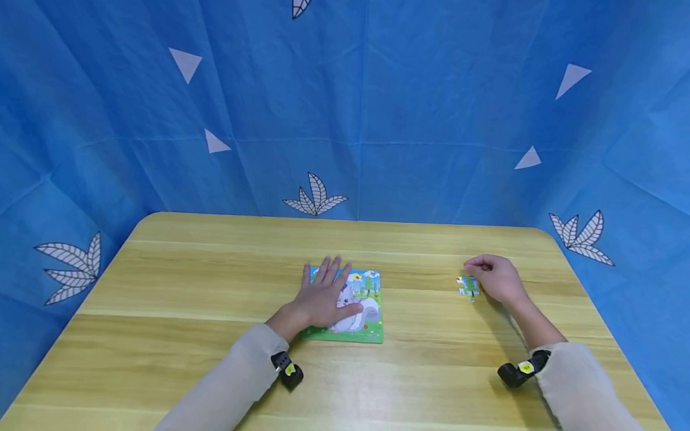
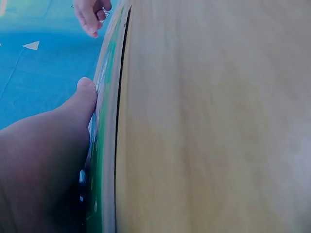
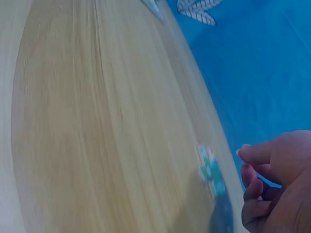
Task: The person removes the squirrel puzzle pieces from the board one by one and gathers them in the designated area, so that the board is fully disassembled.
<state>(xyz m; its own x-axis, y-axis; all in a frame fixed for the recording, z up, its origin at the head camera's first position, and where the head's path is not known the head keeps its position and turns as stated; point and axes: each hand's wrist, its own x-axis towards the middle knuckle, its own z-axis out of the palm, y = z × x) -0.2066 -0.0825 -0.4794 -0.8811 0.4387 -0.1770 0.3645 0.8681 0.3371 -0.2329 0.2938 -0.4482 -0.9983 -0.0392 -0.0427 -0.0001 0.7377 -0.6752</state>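
So the little jigsaw bit (image 1: pixel 469 287) out by the right hand (image 1: pixel 497 281) is the fiddly one here. Looks thin, flat and next to weightless, my guess is stiff card or thin wood. I can't tell if it's one piece or a few joined together. If it's a few, I'd treat that join as the weak spot, cos one bad lift and it probably comes apart. The tabs look like the bits most likely to get bent too. I'd pinch it by the outer edges, or get a fingertip down on the face and drag it. The printed side looks a bit shiny, so a dry finger might skid.

The squirrel picture board (image 1: pixel 372 330) seems way easier: flat, rigid, light enough for one hand, and the left wrist view shows a decent thick edge to grab.

As for where stuff is: the jigsaw bit lies on the table (image 1: pixel 419 383) just beside the right fingertips, on the near side of them, and in the right wrist view there's a gap between the two. Those fingers are curled in, thumb and forefinger tips close together, and I don't see anything between them. The left hand (image 1: pixel 319 301) lies flat across the board, fingers spread, resting on it rather than gripping
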